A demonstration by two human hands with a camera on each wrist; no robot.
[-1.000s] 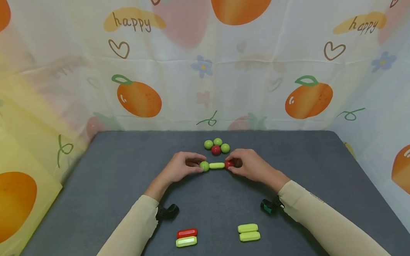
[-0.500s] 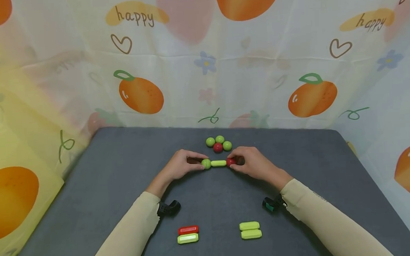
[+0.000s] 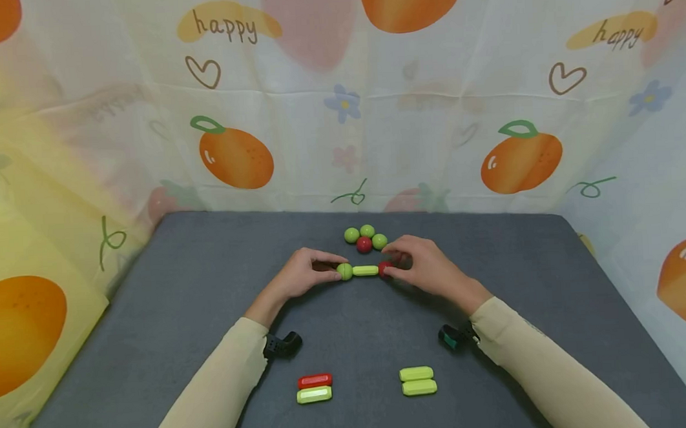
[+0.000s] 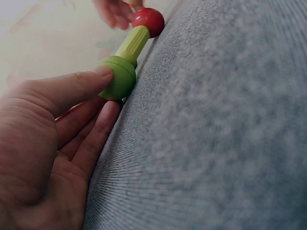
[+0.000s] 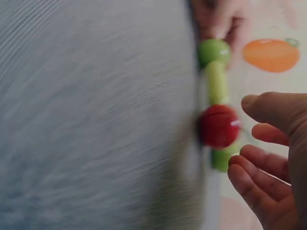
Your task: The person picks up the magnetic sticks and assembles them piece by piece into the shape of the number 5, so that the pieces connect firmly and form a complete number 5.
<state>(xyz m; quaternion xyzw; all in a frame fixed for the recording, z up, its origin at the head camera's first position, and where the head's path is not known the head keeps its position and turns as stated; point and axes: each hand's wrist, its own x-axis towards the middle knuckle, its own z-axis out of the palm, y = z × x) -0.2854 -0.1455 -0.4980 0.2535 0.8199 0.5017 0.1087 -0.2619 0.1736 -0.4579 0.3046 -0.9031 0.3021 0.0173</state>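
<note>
one green ball (image 4: 123, 80) pinched by left hand (image 3: 305, 275); right hand (image 3: 426, 266) spread, just beside red ball (image 5: 218, 127)

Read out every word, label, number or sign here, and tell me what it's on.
"happy": left orange patch on the backdrop cloth.
"happy": right orange patch on the same cloth.
Too faint to read: grey marks at the cloth's left.
No readable text: the lined-up green ball, yellow-green bar and red ball.
</note>
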